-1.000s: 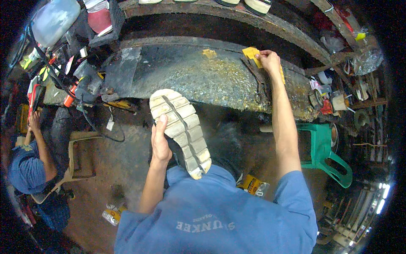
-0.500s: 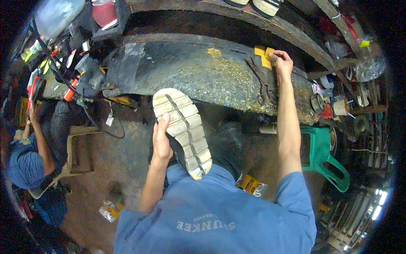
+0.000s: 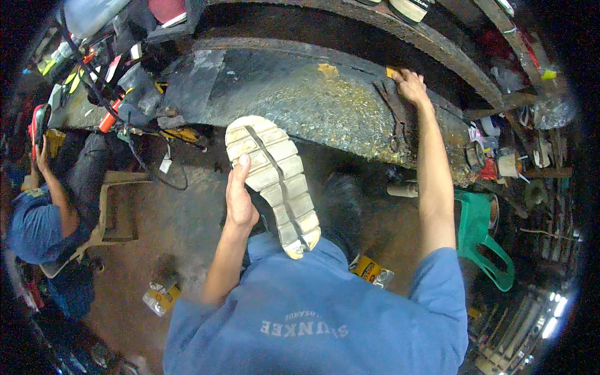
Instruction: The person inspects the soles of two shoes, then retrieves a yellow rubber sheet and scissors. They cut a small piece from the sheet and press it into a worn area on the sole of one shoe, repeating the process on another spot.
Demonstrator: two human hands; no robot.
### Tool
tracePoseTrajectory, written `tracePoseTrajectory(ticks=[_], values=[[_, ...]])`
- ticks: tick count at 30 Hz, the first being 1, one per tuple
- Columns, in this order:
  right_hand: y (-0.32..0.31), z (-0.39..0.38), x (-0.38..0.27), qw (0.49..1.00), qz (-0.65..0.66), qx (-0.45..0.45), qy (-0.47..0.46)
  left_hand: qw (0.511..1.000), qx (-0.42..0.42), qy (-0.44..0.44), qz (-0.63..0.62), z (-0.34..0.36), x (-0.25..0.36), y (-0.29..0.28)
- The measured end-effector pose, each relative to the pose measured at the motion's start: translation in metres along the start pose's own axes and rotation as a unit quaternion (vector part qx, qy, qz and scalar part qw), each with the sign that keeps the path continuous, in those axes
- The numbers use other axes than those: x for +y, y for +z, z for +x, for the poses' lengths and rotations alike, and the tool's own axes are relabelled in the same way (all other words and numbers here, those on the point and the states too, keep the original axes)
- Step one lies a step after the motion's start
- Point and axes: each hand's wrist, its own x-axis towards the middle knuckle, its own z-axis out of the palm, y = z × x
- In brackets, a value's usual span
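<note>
My left hand (image 3: 240, 199) is closed around a shoe (image 3: 275, 178), its worn, cream-white grooved sole turned up toward me and the thumb pressed on the sole's edge. The shoe's upper is mostly hidden beneath. At the far right of the workbench, my right hand (image 3: 411, 87) has its fingers bent down over a yellow sheet-like piece (image 3: 391, 72). Only one edge of that piece shows; the hand covers the rest. Just left of this hand lies a dark pair of pincers or pliers (image 3: 392, 112) on the bench.
The dark, glue-stained workbench (image 3: 275, 81) runs across the far side, with a yellow scrap (image 3: 327, 70) on it. Shoes (image 3: 409, 9) stand on a shelf above. A green plastic chair (image 3: 472, 231) is at right. At left, a co-worker (image 3: 40, 219) holds a red-and-black shoe.
My right hand has come down over the yellow pieces, which showed more fully before. The view has shifted slightly. My left hand still holds the shoe. The co-worker's shoe has shifted left.
</note>
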Motion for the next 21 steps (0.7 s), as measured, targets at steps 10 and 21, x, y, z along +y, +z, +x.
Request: tracePoseTrajectory(ticks=[10,21], values=[[-0.098,-0.057,-0.059,0.988,0.111,0.092,-0.051,0.988,0.047,0.119,-0.088,0.011,0.033,0.003],[-0.158,-0.299,-0.201,0.720,0.688,-0.064,0.062,0.963,0.127,0.212,-0.105,0.037,0.025,0.036]])
